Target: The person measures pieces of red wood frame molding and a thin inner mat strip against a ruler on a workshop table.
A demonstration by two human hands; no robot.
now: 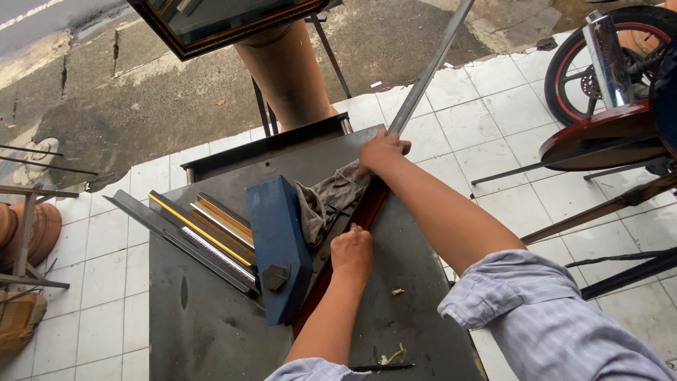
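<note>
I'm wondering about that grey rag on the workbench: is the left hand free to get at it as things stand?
Probably yes. The left hand rests as a fist on the dark red moulding strip, just below the grey rag. Nothing lies between them, though the hand would have to let go of the strip.

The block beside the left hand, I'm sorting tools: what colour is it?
Blue block, clearest in the head view.

At the upper right of the frame a motorcycle wheel (608, 60) with a chrome exhaust (608, 58) stands on white floor tiles (486, 106). A dark framed mirror (211, 25) hangs at the top; clay pots (32, 233) sit at the left edge.
</note>
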